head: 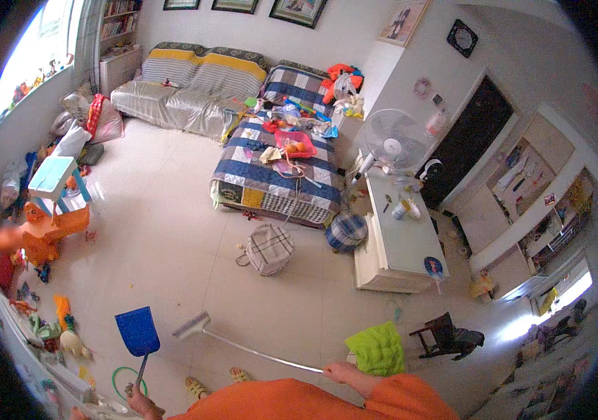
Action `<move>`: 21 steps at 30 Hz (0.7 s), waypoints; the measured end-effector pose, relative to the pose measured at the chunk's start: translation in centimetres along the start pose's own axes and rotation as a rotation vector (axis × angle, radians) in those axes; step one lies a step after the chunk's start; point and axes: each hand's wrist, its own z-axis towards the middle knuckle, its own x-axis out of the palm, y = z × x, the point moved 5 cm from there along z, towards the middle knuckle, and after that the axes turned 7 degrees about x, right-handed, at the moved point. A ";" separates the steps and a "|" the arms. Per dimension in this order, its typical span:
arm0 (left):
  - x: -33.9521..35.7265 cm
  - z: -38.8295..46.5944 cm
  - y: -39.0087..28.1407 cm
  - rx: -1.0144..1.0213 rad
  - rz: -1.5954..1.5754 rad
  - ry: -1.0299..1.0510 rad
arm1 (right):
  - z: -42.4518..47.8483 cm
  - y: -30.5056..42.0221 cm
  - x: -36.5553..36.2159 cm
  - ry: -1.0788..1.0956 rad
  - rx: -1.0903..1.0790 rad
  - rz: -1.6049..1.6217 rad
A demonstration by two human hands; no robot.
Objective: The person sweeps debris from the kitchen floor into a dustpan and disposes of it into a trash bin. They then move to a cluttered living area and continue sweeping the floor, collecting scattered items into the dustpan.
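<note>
My left hand [144, 403], at the bottom left, is closed around the handle of a blue dustpan [139, 329], whose pan points away from me above the floor. My right hand [341, 371] grips the end of a long metal-handled broom [262, 353]. The broom's pale head [192, 325] lies to the right of the dustpan, with a gap between them. Whether the head touches the floor I cannot tell. Beside my left hand a green hoop [115, 379] is partly visible. My sandalled feet show between the two hands.
A plaid-covered stool [271, 249] stands on the tiles ahead, near a cloth-covered daybed [278, 184] heaped with toys. A lime-green cushion [378, 347] and a small dark chair [443, 336] are at right. Toys [70, 344], an orange ride-on toy [57, 231] and a blue-topped stool [52, 176] line the left.
</note>
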 end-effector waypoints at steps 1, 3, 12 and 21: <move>0.4 0.8 1.6 0.205 0.209 0.084 | -0.3 -0.7 1.5 0.066 0.063 -0.043; 0.5 2.7 6.7 0.104 0.261 0.172 | -0.9 -0.1 4.0 0.076 0.049 -0.086; -3.6 5.7 8.1 -0.201 -0.262 0.000 | 2.5 13.4 4.4 0.167 0.234 -0.017; -8.2 9.5 2.2 -0.336 -0.330 0.032 | 8.7 28.8 3.1 0.176 0.130 0.037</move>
